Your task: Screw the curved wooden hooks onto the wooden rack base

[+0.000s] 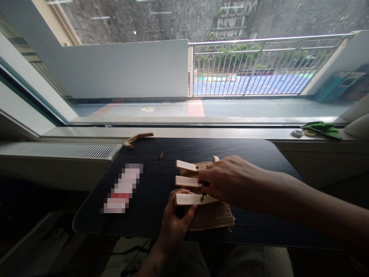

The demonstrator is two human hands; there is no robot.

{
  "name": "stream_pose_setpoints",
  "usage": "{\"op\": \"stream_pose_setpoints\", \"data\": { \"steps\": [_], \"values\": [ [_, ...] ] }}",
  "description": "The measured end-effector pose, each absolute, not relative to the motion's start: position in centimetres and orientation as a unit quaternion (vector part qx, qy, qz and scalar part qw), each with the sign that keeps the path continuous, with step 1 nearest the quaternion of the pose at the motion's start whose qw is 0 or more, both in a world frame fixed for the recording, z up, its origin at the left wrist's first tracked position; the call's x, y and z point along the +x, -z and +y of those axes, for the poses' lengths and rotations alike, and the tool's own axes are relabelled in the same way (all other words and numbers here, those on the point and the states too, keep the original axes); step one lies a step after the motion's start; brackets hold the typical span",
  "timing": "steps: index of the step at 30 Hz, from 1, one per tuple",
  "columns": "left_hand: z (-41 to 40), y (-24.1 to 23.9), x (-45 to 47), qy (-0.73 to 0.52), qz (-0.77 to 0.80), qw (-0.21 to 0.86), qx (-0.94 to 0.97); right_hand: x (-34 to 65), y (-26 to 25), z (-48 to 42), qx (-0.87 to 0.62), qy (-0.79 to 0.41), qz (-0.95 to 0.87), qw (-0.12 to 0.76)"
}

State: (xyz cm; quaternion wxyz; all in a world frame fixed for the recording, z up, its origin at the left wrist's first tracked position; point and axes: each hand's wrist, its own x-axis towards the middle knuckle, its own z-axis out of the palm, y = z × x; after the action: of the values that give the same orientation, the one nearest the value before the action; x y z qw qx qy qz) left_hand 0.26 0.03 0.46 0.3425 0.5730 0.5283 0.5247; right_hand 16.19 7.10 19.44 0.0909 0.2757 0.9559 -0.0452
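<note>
A brown wooden board (211,217) lies on the black table, with several pale bent wooden strips across it. My left hand (174,221) grips the left end of the nearest strip (188,199), thumb in front and fingers behind. My right hand (223,179) is closed around a small dark screwdriver (205,188), its handle mostly covered by the fingers. The screwdriver points down at a screw (202,199) in that strip. Just beyond are a middle strip (187,181) and a far strip (186,166), which has a dark hole or screw head near its bend.
A few loose screws (159,156) lie on the black table (155,181). Near its back left corner rests a curved wooden piece (138,137). A pixelated patch (122,190) covers something at left. Green gloves (324,130) and tape rolls (297,133) sit on the windowsill.
</note>
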Motion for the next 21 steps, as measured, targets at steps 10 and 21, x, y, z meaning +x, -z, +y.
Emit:
{"op": "stream_pose_setpoints", "data": {
  "steps": [10,21],
  "values": [
    [0.0,-0.5,0.3,-0.536,0.523,0.339,0.57,16.0,-20.0,7.0,0.322,0.039,0.94,0.102],
    [0.0,-0.6,0.3,-0.533,0.528,0.343,0.565,16.3,-19.8,7.2,0.286,0.047,0.954,0.073]
  ]
}}
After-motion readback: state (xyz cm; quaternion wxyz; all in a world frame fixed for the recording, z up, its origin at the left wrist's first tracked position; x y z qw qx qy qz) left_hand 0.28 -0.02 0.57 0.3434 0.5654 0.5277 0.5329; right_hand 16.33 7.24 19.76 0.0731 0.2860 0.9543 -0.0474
